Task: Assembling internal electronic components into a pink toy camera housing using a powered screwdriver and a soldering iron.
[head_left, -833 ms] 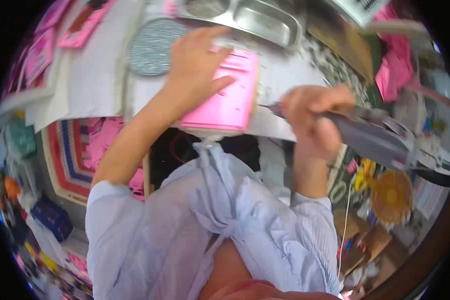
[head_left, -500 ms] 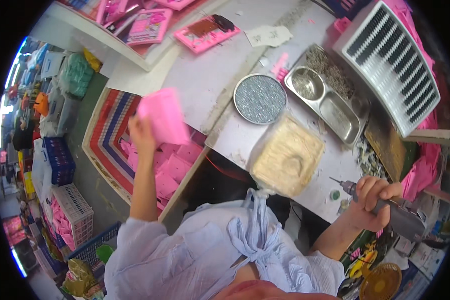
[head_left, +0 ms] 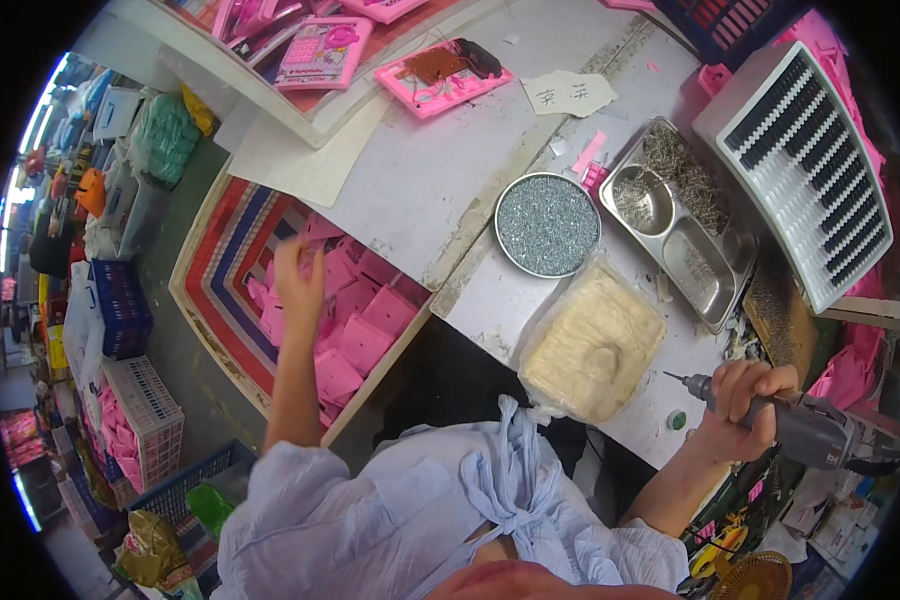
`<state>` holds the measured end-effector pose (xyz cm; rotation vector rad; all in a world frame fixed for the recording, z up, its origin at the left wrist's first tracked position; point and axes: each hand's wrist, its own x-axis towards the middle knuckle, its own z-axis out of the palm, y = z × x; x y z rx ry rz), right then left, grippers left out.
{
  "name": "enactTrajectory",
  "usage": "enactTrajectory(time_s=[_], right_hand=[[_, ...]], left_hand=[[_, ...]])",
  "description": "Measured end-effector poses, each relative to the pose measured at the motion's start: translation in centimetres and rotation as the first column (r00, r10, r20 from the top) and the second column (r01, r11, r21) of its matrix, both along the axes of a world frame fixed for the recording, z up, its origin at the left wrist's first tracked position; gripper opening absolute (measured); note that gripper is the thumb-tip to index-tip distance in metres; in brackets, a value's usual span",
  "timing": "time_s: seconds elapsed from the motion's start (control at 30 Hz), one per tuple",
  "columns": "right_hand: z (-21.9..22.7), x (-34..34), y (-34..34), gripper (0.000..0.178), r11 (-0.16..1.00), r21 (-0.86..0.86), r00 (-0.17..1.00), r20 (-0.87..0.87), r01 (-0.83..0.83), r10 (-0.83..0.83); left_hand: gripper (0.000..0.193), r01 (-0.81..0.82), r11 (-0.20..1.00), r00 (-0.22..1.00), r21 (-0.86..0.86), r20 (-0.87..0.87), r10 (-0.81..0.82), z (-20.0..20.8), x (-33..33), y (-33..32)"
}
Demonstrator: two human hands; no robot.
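My left hand (head_left: 298, 283) is over a striped-lined bin (head_left: 205, 275) of pink plastic pieces (head_left: 358, 343). It holds nothing, and its fingers are apart above the pile. At the right, my right hand (head_left: 745, 405) grips a grey electric screwdriver (head_left: 808, 432), its thin bit pointing left over the table. Between my two hands, at the table's front edge, lies a yellowish block wrapped in clear plastic (head_left: 595, 345). A pink assembly with a brown board and wires (head_left: 445, 75) rests farther back on the table.
A round tin of small screws (head_left: 547, 225) stands behind the block. Beside it is a metal compartment tray (head_left: 715, 270) with more screws. A white rack with black rows (head_left: 805, 170) leans at the right. A tray of pink assemblies (head_left: 315, 120) stands at the back left.
My left hand has let go of the pink plastic panel, which is now out of its grasp, over the bin. The screwdriver remains in my right hand. The view has shifted slightly.
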<state>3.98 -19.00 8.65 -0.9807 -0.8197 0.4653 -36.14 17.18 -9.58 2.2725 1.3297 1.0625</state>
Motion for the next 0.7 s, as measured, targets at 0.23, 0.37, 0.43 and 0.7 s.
enactTrajectory(time_s=[0.23,0.37,0.43,0.7], right_hand=[[1.2,-0.4,0.2,0.055,0.986,-0.036,0.982,0.107,0.163,-0.158],[1.1,-2.2,-1.3,0.074,0.713,0.051,0.581,0.541,0.700,-0.609],[-0.9,-4.5,-1.1,0.065,0.799,0.084,0.670,0.498,0.595,-0.551],[-8.0,-8.2,9.4,0.048,0.935,0.076,0.506,-0.824,-0.348,0.255]], left_hand=[[0.022,0.449,0.785,0.862,0.426,-0.438,-0.256,8.2,18.6,11.2],[0.023,0.641,0.604,0.761,0.474,-0.497,-0.418,9.9,19.7,14.5],[0.022,0.679,0.572,0.733,0.460,-0.456,-0.504,12.6,20.7,12.6],[0.016,0.904,0.302,0.408,0.301,-0.407,-0.817,16.6,18.7,-11.3]])
